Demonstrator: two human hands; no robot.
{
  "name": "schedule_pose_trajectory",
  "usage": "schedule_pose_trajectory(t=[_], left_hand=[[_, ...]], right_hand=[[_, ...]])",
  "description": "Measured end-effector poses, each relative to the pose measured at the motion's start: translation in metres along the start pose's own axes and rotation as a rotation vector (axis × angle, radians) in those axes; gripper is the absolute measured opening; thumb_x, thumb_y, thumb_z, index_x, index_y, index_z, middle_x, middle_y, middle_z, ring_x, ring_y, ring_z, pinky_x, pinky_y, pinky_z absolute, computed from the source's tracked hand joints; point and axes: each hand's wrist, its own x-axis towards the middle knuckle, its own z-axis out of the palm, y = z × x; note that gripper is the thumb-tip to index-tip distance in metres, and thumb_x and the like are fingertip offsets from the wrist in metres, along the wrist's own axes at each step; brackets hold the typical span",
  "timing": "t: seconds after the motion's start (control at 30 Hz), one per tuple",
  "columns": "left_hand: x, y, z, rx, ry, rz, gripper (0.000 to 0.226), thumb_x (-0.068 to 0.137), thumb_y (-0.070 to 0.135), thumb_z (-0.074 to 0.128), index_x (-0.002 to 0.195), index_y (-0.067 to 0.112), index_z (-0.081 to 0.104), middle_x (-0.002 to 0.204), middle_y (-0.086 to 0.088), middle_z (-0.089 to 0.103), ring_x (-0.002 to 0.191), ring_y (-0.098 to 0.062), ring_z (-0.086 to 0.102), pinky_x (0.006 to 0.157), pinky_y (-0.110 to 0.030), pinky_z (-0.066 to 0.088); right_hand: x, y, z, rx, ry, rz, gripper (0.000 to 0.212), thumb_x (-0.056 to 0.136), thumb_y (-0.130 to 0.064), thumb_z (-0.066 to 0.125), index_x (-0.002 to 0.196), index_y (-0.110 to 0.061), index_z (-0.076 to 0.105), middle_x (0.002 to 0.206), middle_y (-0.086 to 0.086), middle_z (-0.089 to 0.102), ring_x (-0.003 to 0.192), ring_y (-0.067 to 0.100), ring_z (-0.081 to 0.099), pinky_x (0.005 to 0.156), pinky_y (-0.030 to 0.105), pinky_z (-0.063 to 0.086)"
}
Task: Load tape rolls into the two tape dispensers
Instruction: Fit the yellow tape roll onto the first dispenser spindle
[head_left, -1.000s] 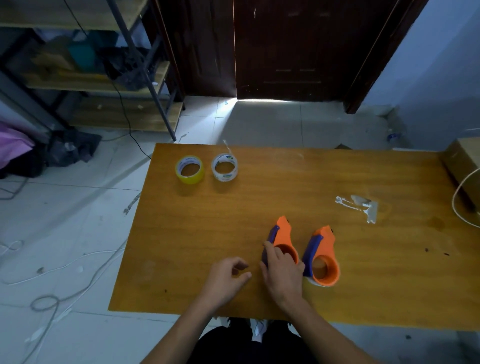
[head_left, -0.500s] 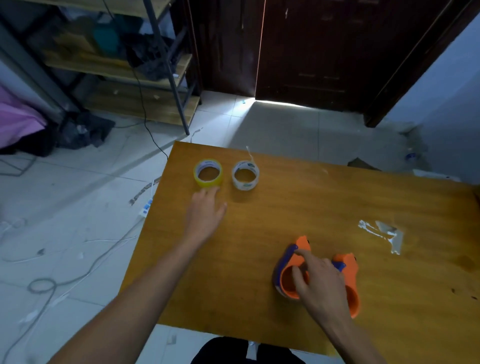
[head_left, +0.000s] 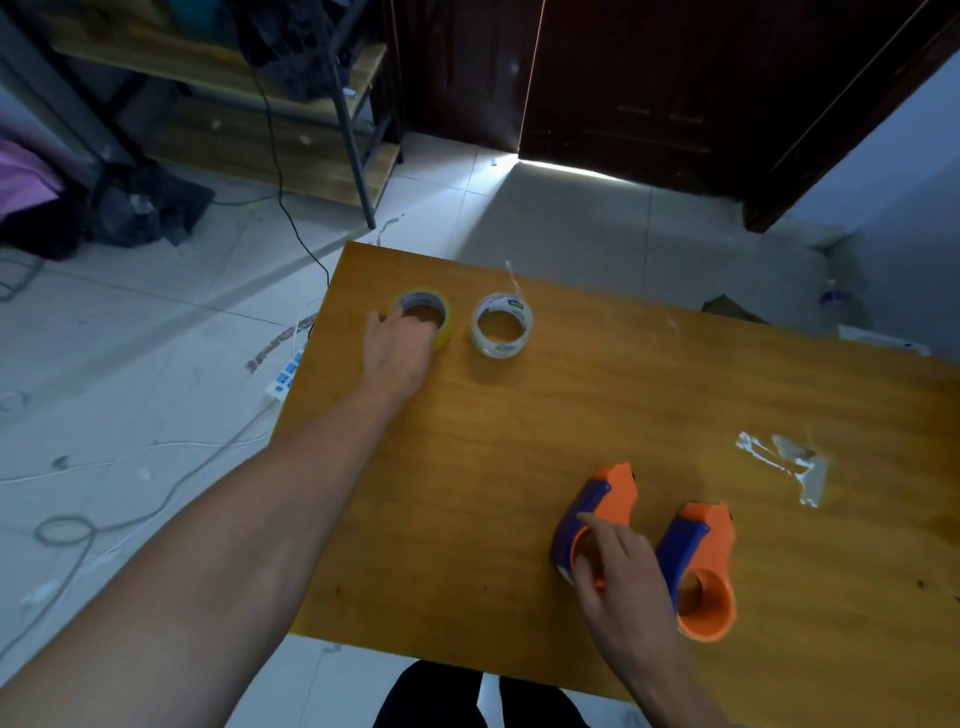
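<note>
Head view, looking down on the wooden worktop (head_left: 597, 395). At the far left corner, 2 tape rolls lying flat, holes up, side by side but apart: the yellow roll (head_left: 442, 325) on the left, the clear roll (head_left: 502, 325) just to its right with a loose tail curling up from its far edge. Left hand (head_left: 397, 351) stretched out to the yellow roll, fingers (head_left: 385, 318) curled onto its near left rim, part of the roll hidden beneath them; touching, partly spread, but whether truly clamped cannot be told. Roll flat on the wood, not lifted.

At the near right, 2 orange-and-blue dispensers standing side by side, noses pointing away from the body. Right hand (head_left: 618, 577) resting on the left dispenser (head_left: 605, 506), fingers bent loosely over its round hub; looks like steadying contact, though a firm hold cannot be confirmed. Right dispenser (head_left: 704, 571) untouched, its open orange hub showing, just beside the hand. Both hubs seemingly bare.

Pivotal relation: yellow roll far and left, the held dispenser near and right, well apart across the worktop. Left hand plainly the nearer to both rolls, right hand the nearer to both dispensers. Likely need: lifting the roll and carrying it back toward the body and rightward, then turning its hole to line up with the hub.
</note>
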Motion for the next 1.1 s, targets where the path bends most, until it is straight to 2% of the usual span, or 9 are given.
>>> schedule_pose_trajectory(t=[0.1, 0.2, 0.4, 0.53, 0.67, 0.77, 0.87, 1.03, 1.1], left_hand=[[-0.021, 0.001, -0.002, -0.094, 0.058, 0.012, 0.019, 0.095, 0.013, 0.066, 0.11, 0.022, 0.075, 0.112, -0.004, 0.076, 0.125, -0.029, 0.058, 0.1, -0.053, 0.045], [-0.056, 0.013, -0.008, -0.208, 0.121, 0.054, 0.031, 0.098, 0.025, 0.068, 0.129, 0.021, 0.07, 0.119, -0.002, 0.076, 0.126, -0.03, 0.058, 0.096, -0.049, 0.05], [-0.143, 0.057, -0.003, -0.282, 0.213, 0.222, 0.021, 0.087, 0.02, 0.081, 0.107, 0.018, 0.073, 0.098, -0.002, 0.076, 0.099, -0.032, 0.066, 0.076, -0.041, 0.051], [-0.191, 0.091, 0.013, -0.288, 0.177, 0.269, 0.02, 0.087, 0.018, 0.079, 0.106, 0.021, 0.072, 0.096, 0.001, 0.074, 0.1, -0.03, 0.066, 0.078, -0.043, 0.05], [-0.223, 0.118, 0.033, -0.261, 0.097, 0.238, 0.022, 0.088, 0.011, 0.07, 0.105, 0.023, 0.072, 0.099, 0.002, 0.077, 0.102, -0.029, 0.065, 0.082, -0.041, 0.049], [-0.227, 0.127, 0.038, -0.216, 0.025, 0.189, 0.024, 0.09, 0.01, 0.065, 0.109, 0.023, 0.071, 0.105, 0.001, 0.077, 0.109, -0.029, 0.064, 0.088, -0.04, 0.048], [-0.228, 0.135, 0.042, -0.206, -0.033, 0.213, 0.022, 0.091, 0.012, 0.063, 0.109, 0.022, 0.071, 0.108, -0.002, 0.076, 0.114, -0.03, 0.062, 0.092, -0.04, 0.048], [-0.226, 0.14, 0.049, -0.187, -0.161, 0.311, 0.024, 0.099, 0.02, 0.061, 0.121, 0.018, 0.07, 0.122, -0.006, 0.074, 0.133, -0.03, 0.055, 0.106, -0.042, 0.043], [-0.227, 0.142, 0.031, -0.306, -0.098, 0.287, 0.026, 0.096, 0.026, 0.067, 0.12, 0.017, 0.071, 0.121, -0.006, 0.075, 0.131, -0.031, 0.059, 0.106, -0.047, 0.047]], right_hand=[[-0.002, -0.001, 0.001, -0.002, 0.02, 0.026, 0.05, 0.09, -0.01, 0.072, 0.139, -0.016, 0.062, 0.117, 0.004, 0.066, 0.102, 0.025, 0.058, 0.084, 0.036, 0.051], [-0.003, 0.0, 0.004, 0.0, 0.039, 0.041, 0.052, 0.09, -0.013, 0.072, 0.14, -0.017, 0.061, 0.117, 0.007, 0.066, 0.102, 0.028, 0.058, 0.083, 0.039, 0.052], [-0.006, 0.002, 0.023, -0.24, -0.081, -0.017, 0.06, 0.095, -0.041, 0.054, 0.151, -0.02, 0.047, 0.113, 0.006, 0.067, 0.097, 0.031, 0.062, 0.084, 0.048, 0.054], [-0.001, -0.004, 0.034, -0.37, -0.155, -0.011, 0.062, 0.097, -0.034, 0.048, 0.157, -0.021, 0.037, 0.12, 0.005, 0.066, 0.102, 0.031, 0.064, 0.091, 0.051, 0.048], [0.002, -0.002, 0.036, -0.339, -0.126, -0.019, 0.05, 0.098, -0.021, 0.049, 0.147, -0.016, 0.045, 0.119, 0.008, 0.067, 0.097, 0.035, 0.067, 0.073, 0.046, 0.053], [0.006, 0.001, 0.023, -0.153, -0.105, 0.0, 0.041, 0.101, -0.028, 0.053, 0.14, -0.018, 0.047, 0.121, 0.009, 0.067, 0.095, 0.038, 0.07, 0.068, 0.047, 0.057], [-0.003, 0.008, 0.004, 0.096, 0.019, 0.01, 0.042, 0.1, -0.036, 0.058, 0.138, -0.02, 0.051, 0.123, 0.005, 0.07, 0.103, 0.031, 0.069, 0.074, 0.046, 0.056], [-0.028, 0.008, -0.038, 0.657, 0.049, 0.063, 0.033, 0.101, -0.023, 0.065, 0.132, -0.029, 0.056, 0.108, -0.016, 0.067, 0.092, 0.01, 0.064, 0.078, 0.036, 0.052], [-0.034, 0.002, -0.052, 0.897, 0.059, 0.095, 0.032, 0.102, -0.016, 0.064, 0.131, -0.027, 0.057, 0.108, -0.017, 0.069, 0.092, 0.01, 0.066, 0.081, 0.035, 0.053]])
